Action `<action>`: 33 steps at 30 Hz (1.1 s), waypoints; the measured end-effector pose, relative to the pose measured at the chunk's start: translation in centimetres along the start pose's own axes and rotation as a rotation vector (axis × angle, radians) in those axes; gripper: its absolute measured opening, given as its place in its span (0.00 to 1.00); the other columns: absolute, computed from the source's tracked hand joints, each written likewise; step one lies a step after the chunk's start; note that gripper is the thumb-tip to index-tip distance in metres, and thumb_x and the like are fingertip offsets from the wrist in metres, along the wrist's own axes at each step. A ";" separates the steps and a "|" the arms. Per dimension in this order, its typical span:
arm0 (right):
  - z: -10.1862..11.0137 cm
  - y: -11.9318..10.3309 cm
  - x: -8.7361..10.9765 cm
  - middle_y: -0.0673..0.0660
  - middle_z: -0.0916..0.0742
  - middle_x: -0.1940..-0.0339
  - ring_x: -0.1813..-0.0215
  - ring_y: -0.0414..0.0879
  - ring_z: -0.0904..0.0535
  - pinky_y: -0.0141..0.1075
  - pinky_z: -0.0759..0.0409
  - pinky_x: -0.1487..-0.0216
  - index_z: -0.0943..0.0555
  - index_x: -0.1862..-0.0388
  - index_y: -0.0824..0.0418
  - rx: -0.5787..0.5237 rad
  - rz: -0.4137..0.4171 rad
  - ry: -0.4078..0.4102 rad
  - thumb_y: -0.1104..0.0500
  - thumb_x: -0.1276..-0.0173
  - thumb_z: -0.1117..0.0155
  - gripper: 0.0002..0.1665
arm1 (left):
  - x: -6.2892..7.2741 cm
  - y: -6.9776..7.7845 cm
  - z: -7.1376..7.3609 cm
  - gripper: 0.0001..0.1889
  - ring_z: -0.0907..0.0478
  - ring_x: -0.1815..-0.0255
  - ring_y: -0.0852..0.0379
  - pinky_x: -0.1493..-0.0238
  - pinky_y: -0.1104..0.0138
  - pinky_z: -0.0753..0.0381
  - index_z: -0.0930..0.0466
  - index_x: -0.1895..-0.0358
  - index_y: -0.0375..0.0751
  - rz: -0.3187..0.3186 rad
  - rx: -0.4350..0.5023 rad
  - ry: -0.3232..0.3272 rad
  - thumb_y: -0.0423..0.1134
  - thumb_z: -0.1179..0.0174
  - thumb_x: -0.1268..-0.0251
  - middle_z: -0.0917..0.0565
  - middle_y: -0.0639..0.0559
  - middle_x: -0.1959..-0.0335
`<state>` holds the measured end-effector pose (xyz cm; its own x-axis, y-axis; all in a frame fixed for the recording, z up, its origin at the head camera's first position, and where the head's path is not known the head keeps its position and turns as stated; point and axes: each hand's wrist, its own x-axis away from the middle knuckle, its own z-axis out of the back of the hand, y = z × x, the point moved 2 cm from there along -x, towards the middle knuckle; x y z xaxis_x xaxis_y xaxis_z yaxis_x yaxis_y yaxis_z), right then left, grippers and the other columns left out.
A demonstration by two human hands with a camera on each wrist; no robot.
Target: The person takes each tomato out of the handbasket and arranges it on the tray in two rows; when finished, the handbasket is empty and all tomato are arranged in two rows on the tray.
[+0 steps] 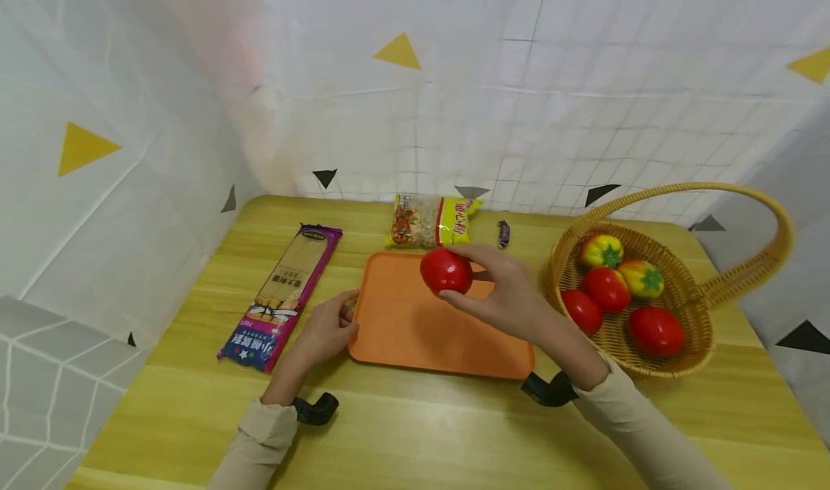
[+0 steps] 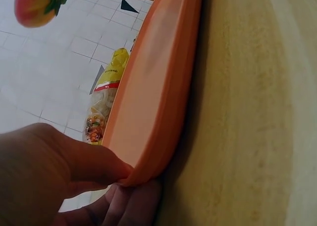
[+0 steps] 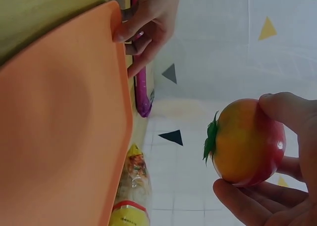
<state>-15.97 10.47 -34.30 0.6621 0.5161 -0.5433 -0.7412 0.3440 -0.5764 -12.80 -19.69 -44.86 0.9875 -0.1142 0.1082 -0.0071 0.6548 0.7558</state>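
My right hand (image 1: pixel 507 288) holds a tomato (image 1: pixel 446 271) between thumb and fingers, raised above the orange tray (image 1: pixel 408 335). The right wrist view shows this tomato (image 3: pixel 245 141) yellow on one side and red on the other, its green leafy top turned away from the palm. At the tray's left end my left hand (image 1: pixel 329 326) pinches the rim. In the left wrist view its thumb (image 2: pixel 99 164) lies on top of the rim, with the other fingers underneath. The tray's surface carries only a shadow.
On the right stands a wicker basket (image 1: pixel 703 331) with a tall handle, holding several more tomatoes (image 1: pixel 656 331). A purple pasta packet (image 1: pixel 285 295) lies left of the tray. Behind the tray are a yellow-and-clear noodle bag (image 1: pixel 428 220) and a small purple wrapped sweet (image 1: pixel 503 234).
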 end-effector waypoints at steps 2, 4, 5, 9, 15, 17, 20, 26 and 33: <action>-0.3 0.1 -0.5 0.52 0.17 0.42 0.45 0.47 0.19 0.36 0.16 0.59 0.20 0.37 0.59 0.002 -0.001 -0.010 0.54 0.45 0.19 0.36 | 0.0 -0.1 0.1 0.32 0.27 0.67 0.53 0.67 0.63 0.24 0.33 0.28 0.34 -0.002 -0.005 0.005 0.27 0.40 0.37 0.23 0.48 0.66; -0.7 0.2 -1.0 0.53 0.17 0.42 0.45 0.47 0.19 0.36 0.16 0.59 0.21 0.36 0.59 -0.011 0.000 -0.020 0.53 0.44 0.20 0.37 | 0.1 -0.1 0.2 0.32 0.27 0.68 0.53 0.67 0.63 0.25 0.33 0.28 0.33 -0.003 -0.007 0.005 0.26 0.40 0.38 0.23 0.49 0.67; -0.8 0.2 -1.1 0.53 0.17 0.42 0.45 0.47 0.19 0.36 0.16 0.59 0.21 0.36 0.59 -0.017 0.000 -0.024 0.54 0.44 0.20 0.37 | 0.1 -0.2 0.2 0.32 0.27 0.68 0.53 0.67 0.63 0.25 0.33 0.28 0.33 -0.003 -0.005 0.003 0.26 0.39 0.38 0.23 0.49 0.67; -1.2 0.4 -1.7 0.53 0.17 0.41 0.44 0.48 0.19 0.37 0.16 0.58 0.21 0.35 0.59 -0.053 -0.002 -0.032 0.55 0.45 0.19 0.38 | 0.0 -0.3 0.2 0.32 0.27 0.67 0.54 0.66 0.63 0.24 0.33 0.28 0.34 -0.003 0.002 -0.006 0.27 0.39 0.37 0.23 0.49 0.66; -2.1 1.1 -2.4 0.53 0.17 0.42 0.44 0.48 0.20 0.38 0.16 0.57 0.20 0.37 0.60 -0.077 -0.048 -0.050 0.56 0.47 0.18 0.38 | -0.1 -0.2 0.2 0.33 0.26 0.67 0.54 0.65 0.63 0.23 0.34 0.27 0.34 -0.010 0.016 -0.007 0.27 0.39 0.37 0.23 0.49 0.66; -2.4 1.3 -2.6 0.53 0.18 0.41 0.44 0.49 0.20 0.39 0.16 0.57 0.20 0.37 0.59 -0.083 -0.073 -0.056 0.56 0.47 0.18 0.37 | 0.0 -0.1 0.3 0.32 0.26 0.67 0.54 0.64 0.63 0.23 0.34 0.27 0.34 -0.014 0.018 -0.008 0.26 0.39 0.37 0.23 0.49 0.66; -2.8 1.7 -2.8 0.53 0.18 0.40 0.43 0.49 0.20 0.39 0.16 0.57 0.20 0.37 0.59 -0.092 -0.095 -0.059 0.56 0.47 0.18 0.37 | 0.0 -0.1 0.4 0.32 0.26 0.67 0.54 0.65 0.63 0.23 0.33 0.28 0.33 -0.017 0.017 -0.002 0.26 0.39 0.38 0.23 0.49 0.66; -3.8 2.3 -3.6 0.53 0.18 0.41 0.44 0.49 0.19 0.39 0.16 0.56 0.20 0.36 0.58 -0.134 -0.129 -0.067 0.55 0.45 0.19 0.36 | 0.0 -0.2 0.4 0.32 0.26 0.67 0.54 0.64 0.63 0.23 0.33 0.28 0.33 -0.016 0.011 0.005 0.27 0.39 0.37 0.23 0.49 0.66; -5.0 3.1 -4.2 0.53 0.16 0.43 0.48 0.49 0.16 0.42 0.16 0.54 0.20 0.38 0.58 -0.155 -0.209 -0.084 0.52 0.43 0.21 0.34 | 0.1 -0.3 0.1 0.32 0.27 0.67 0.54 0.64 0.64 0.24 0.32 0.28 0.33 -0.022 0.004 0.000 0.28 0.38 0.37 0.23 0.49 0.66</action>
<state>-20.50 5.43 -36.81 0.7827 0.5119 -0.3539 -0.5594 0.3294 -0.7606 -12.72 -19.95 -45.00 0.9874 -0.1288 0.0918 0.0139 0.6491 0.7606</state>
